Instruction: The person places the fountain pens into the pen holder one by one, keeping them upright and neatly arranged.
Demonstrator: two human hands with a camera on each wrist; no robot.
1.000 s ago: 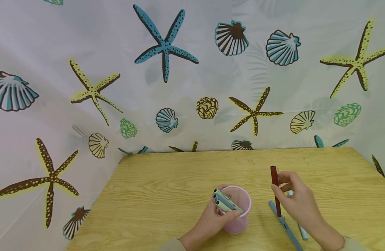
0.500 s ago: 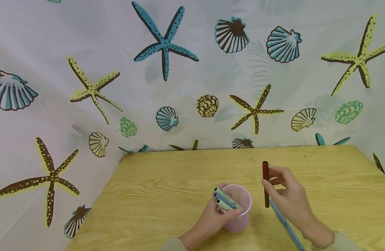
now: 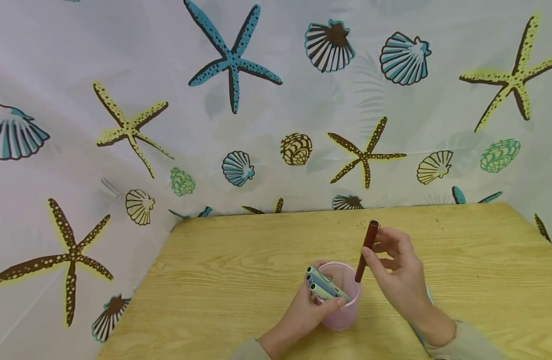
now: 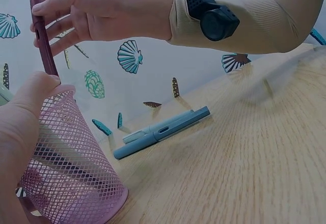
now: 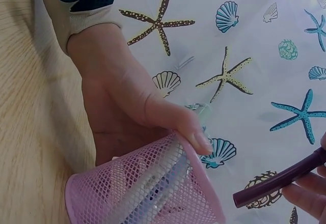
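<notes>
My left hand [image 3: 306,309] grips a pink mesh pen cup [image 4: 76,158] standing on the table, thumb over its rim. Several pale green and blue pens [image 3: 325,285] lean inside it toward the left. In my right hand [image 3: 399,270] a dark red pen [image 3: 367,250] is pinched between thumb and fingers. That pen is tilted, its lower end at the right side of the cup's rim in the head view. The right wrist view shows the red pen's end [image 5: 244,198] just outside the cup's mouth.
A blue pen [image 4: 163,132] and a light blue pen [image 4: 140,131] lie side by side on the wooden table [image 3: 222,280]; the right forearm mostly hides them in the head view. A shell-and-starfish patterned cloth [image 3: 267,110] surrounds the table's back and sides.
My right hand has carried the red pen leftward and slightly up from above the loose pens to the cup, and the pen has tilted. The left hand and cup have hardly moved.
</notes>
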